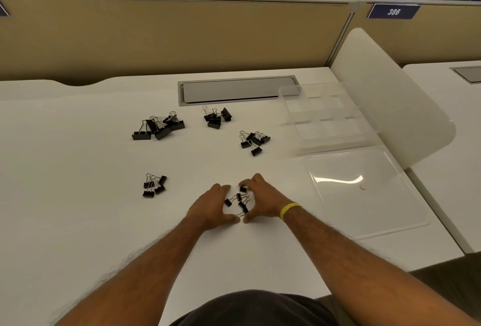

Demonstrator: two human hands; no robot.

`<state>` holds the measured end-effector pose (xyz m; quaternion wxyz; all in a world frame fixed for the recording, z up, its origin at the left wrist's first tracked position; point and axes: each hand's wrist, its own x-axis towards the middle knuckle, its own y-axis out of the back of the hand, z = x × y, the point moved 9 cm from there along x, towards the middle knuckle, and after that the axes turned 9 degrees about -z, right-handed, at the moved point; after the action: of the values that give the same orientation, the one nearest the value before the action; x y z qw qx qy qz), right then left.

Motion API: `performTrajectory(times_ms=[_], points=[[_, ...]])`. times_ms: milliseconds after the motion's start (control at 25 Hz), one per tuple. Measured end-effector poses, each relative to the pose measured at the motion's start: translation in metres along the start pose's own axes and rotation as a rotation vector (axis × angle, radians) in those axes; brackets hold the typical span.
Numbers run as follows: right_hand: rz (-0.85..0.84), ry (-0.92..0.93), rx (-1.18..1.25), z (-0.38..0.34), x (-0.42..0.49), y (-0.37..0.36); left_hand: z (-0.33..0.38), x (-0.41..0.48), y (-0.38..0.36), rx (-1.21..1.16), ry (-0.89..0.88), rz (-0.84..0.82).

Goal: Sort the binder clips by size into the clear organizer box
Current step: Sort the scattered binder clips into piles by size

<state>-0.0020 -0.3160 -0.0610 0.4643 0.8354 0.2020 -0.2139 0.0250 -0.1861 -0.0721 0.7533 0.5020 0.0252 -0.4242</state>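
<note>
Binder clips (240, 200) of the smallest size lie in a loose heap on the white desk (78, 156), well to the near left of the clear organizer box (325, 114), and both hands ring them. The left hand (209, 207) curves round the heap's left side with fingers bent and relaxed, gripping nothing. The right hand (261, 198), with a yellow wristband (289, 210) at the wrist, curves round the other side. Its fingertips curl over the farthest clip; whether they pinch it I cannot tell. The two thumbs almost meet at the heap's near edge.

Four other heaps are spread left of the box. The medium heap (255, 140) is closest to its near left corner, and a larger heap (217, 117) lies farther left. The largest clips (158, 126) are farther left again, and a small heap (154, 185) is far to the near left.

The box stands open, its lid (364, 195) flat on the desk on its near side. Its far left corner overlaps a grey cable hatch (234, 88). A white side panel (385, 86) rises just right of the box. Behind it runs a tan partition (182, 39) with glazing above, and a blue plate (393, 11) there reads 386.
</note>
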Motion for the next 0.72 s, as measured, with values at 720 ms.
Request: performTrajectory(times_ms=[720], points=[[0.141,0.104,0.226,-0.004,-0.02,0.0,0.0,-0.018,0.0,-0.235,-0.181,0.129]])
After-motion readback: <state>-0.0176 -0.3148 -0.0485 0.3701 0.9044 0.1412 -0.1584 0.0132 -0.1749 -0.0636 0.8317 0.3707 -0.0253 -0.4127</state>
